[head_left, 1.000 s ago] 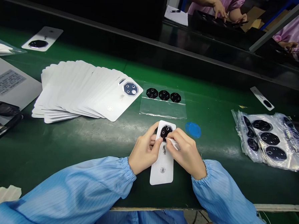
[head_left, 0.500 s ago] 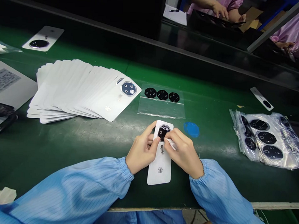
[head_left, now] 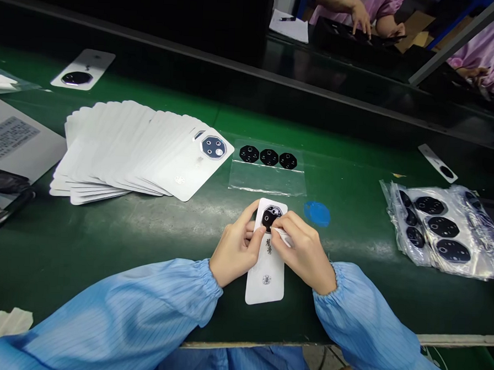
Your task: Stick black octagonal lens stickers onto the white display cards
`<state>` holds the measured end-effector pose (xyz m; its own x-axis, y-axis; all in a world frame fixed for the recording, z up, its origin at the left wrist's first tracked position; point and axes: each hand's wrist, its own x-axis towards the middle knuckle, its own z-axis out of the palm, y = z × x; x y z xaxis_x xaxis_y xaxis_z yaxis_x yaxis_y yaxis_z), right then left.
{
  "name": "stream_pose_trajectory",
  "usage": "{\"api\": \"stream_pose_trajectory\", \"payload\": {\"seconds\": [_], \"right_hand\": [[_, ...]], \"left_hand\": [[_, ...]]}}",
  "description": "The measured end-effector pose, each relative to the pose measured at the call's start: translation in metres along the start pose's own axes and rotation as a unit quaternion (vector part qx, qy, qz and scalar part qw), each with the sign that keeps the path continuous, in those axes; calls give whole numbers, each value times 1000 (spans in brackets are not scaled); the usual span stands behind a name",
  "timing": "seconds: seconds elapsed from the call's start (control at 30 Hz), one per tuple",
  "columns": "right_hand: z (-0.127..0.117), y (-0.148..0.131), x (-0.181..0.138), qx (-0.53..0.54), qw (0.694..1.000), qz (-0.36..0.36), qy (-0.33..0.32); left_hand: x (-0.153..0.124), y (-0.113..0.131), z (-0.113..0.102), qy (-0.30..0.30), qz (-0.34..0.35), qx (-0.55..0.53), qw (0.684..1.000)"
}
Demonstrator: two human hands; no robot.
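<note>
Head view: smooth, round-cornered panel [head_left: 266, 264]

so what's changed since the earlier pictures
The far-left panel and far-right panel have shifted slightly rightward against the things around them. Nothing was visibly grasped or released: left hand and right hand stay at the near panel; the fanned stack and bagged discs lie as before.

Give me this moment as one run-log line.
left hand: gripping white panel | right hand: pinching white piece at black octagon | nearby: fanned panels, blue piece
</note>
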<state>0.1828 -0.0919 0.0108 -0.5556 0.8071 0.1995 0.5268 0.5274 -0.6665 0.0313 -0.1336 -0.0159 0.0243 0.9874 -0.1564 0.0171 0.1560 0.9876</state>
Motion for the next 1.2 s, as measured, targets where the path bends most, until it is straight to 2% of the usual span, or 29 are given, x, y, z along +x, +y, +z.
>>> {"api": "stream_pose_trajectory", "payload": {"seconds": [0.17, 0.27, 0.33, 0.4, 0.5, 0.63, 0.77, 1.2], "right_hand": [[-2, -2, 0, 14, 999, 4, 34], [-18, -1, 4, 118, 987, 37, 104], [-31, 2, 7, 256, 949, 91, 159], [-40, 5, 10, 384, 895, 146, 174], [-44, 7, 12, 507, 829, 198, 129], [-38, 2, 11, 582, 779, 230, 44], [-35, 0, 9, 601, 764, 231, 30], [-37, 0, 8, 607, 755, 246, 29]], "left_hand": [[2, 4, 0, -1, -7, -57, 998], [2, 12, 0, -9, -4, -159, 987], [1, 19, -1, -2, 6, -206, 979], [-1, 24, -1, 5, 12, -225, 974], [-6, 28, -1, 8, 15, -236, 972], [-12, 31, 1, 9, -6, -243, 970], [-16, 35, 1, 10, -29, -244, 969], [-20, 35, 0, 4, -38, -220, 975]]}}
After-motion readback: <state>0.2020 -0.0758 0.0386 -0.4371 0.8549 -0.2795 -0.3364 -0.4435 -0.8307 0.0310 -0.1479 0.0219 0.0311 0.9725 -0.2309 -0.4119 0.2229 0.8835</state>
